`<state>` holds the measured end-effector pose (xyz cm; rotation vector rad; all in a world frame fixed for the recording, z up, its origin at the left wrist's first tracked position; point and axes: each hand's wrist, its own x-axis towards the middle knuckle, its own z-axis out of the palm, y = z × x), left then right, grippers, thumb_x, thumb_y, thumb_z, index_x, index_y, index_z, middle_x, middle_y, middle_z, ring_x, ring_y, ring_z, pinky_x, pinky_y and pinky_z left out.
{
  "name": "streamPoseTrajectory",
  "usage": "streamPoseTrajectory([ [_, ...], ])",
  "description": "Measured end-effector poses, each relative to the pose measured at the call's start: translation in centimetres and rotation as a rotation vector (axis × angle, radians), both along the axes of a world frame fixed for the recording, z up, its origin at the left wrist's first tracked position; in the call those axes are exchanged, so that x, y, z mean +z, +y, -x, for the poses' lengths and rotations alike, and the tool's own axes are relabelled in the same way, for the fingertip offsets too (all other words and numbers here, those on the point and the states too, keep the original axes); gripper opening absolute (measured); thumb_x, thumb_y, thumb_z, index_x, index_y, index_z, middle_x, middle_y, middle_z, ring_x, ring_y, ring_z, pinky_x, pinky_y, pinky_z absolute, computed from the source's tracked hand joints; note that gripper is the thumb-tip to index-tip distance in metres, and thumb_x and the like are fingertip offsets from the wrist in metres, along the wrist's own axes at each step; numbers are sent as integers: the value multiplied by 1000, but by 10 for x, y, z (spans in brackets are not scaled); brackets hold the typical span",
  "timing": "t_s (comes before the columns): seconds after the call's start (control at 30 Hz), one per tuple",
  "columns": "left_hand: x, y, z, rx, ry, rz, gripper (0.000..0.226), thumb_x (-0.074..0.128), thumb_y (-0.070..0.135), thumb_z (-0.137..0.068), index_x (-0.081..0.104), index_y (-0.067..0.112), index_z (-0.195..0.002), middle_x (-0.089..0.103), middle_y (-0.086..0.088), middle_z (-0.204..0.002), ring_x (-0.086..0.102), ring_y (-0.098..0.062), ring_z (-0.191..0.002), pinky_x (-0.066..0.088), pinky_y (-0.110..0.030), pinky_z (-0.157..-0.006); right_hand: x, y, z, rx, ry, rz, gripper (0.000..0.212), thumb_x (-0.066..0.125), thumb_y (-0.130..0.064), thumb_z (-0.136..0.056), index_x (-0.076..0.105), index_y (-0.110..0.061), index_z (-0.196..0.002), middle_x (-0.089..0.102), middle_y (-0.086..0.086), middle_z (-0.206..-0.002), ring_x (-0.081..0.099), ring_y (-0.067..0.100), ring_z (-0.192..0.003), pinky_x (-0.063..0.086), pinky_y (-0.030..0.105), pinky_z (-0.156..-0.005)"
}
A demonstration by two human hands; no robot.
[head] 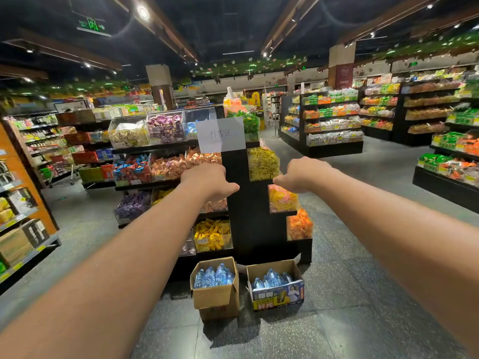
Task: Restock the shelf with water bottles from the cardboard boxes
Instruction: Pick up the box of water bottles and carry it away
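Two open cardboard boxes stand on the floor at the foot of a black candy shelf end (246, 203). The plain brown box (215, 294) on the left holds several blue-capped water bottles (213, 275). The printed box (278, 294) on the right holds more water bottles (272, 278). Both arms stretch forward at chest height, well above the boxes. My left hand (207, 181) and my right hand (303, 174) hang in front of the shelf end with fingers loosely curled, holding nothing. A white paper sign (220, 134) is taped to the top of the shelf end.
Clear bins of wrapped candy (166, 167) fill the stepped shelf. An orange shelving unit (20, 216) lines the left aisle. Stocked black shelves (334, 120) stand to the right and far right. Grey speckled floor (337, 320) surrounds the boxes.
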<state>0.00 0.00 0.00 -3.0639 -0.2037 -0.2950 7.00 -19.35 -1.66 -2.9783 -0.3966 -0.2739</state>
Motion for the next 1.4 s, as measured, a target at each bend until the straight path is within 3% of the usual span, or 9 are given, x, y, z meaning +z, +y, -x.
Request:
streamPoseTrajectory([
  [0.17, 1, 24, -46, -22, 27, -6, 44, 46, 57, -89, 54, 19, -109, 55, 0, -98, 55, -21, -96, 52, -41, -85, 2, 26, -35, -37, 8, 28, 54, 41, -58, -91, 58, -17, -121, 62, 5, -113, 58, 27, -102, 43, 36, -73],
  [0.43, 7, 74, -120, -123, 20, -30, 43, 47, 54, -89, 56, 17, -110, 59, -2, -99, 57, -22, -95, 53, -41, -84, 7, 80, -95, -85, 12, 33, 50, 41, -55, -91, 59, -16, -117, 56, 2, -97, 56, 26, -94, 43, 34, -72],
  [0.6, 0, 106, -154, -162, 13, -38, 45, 48, 55, -89, 55, 19, -114, 60, -3, -107, 57, -22, -100, 52, -39, -85, 2, 113, -129, -125, 8, 31, 51, 41, -58, -90, 59, -17, -116, 57, 2, -99, 55, 24, -92, 43, 34, -71],
  [0.7, -4, 124, -171, -168, 34, -64, 44, 48, 54, -89, 56, 17, -112, 58, -2, -101, 57, -21, -97, 52, -39, -84, -3, 129, -146, -140, 2, 32, 52, 40, -59, -90, 60, -17, -113, 55, 2, -94, 54, 24, -87, 43, 34, -70],
  [0.93, -15, 144, -202, -178, 47, -57, 43, 48, 53, -90, 56, 17, -112, 58, 0, -98, 57, -20, -95, 53, -38, -82, -13, 142, -175, -162, 27, 44, 54, 40, -59, -89, 59, -18, -118, 62, 4, -111, 59, 26, -99, 46, 37, -76],
  [1.1, -26, 137, -224, -169, 58, -60, 47, 48, 54, -90, 54, 18, -120, 60, -2, -111, 56, -20, -102, 46, -32, -73, -23, 138, -197, -155, 34, 49, 53, 40, -58, -88, 59, -19, -118, 62, 4, -111, 59, 25, -99, 46, 37, -76],
  [1.27, -23, 122, -253, -153, 71, -36, 45, 48, 52, -90, 55, 17, -119, 61, -2, -108, 57, -20, -99, 52, -37, -83, -22, 122, -232, -144, 22, 55, 53, 41, -59, -89, 60, -18, -116, 62, 3, -108, 59, 25, -97, 47, 37, -75],
  [1.4, -22, 106, -278, -142, 66, -44, 45, 47, 51, -90, 55, 17, -119, 61, -2, -109, 57, -20, -100, 52, -37, -82, -16, 109, -260, -118, 46, 49, 54, 41, -59, -89, 58, -16, -118, 61, 5, -112, 58, 27, -100, 46, 37, -77],
])
